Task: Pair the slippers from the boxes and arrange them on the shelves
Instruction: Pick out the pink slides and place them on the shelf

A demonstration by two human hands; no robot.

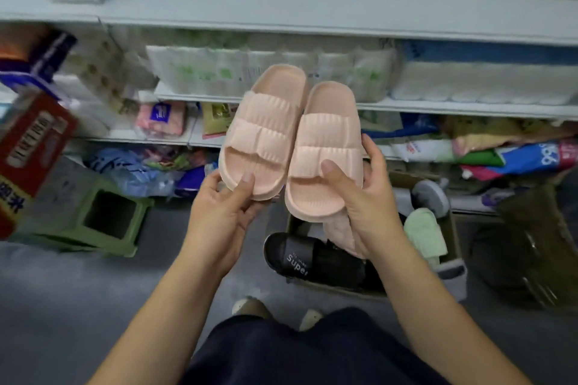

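Shelves (pixel 312 6): packaged goods stocked. Box (pixel 452 228) (on the floor): black slipper (pixel 312 256) contained. Left pink slipper (pixel 262 134), right pink slipper (pixel 325 153): held side by side above the box, lower ends gripped by left hand (pixel 225 216) and right hand (pixel 366 197), thumbs on top.

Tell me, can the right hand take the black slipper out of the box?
Probably not yet. The right hand grips a pink slipper, so it is busy. The black slipper lies uncovered on top in the box, close beneath that hand, so the way looks free once the hand is emptied.
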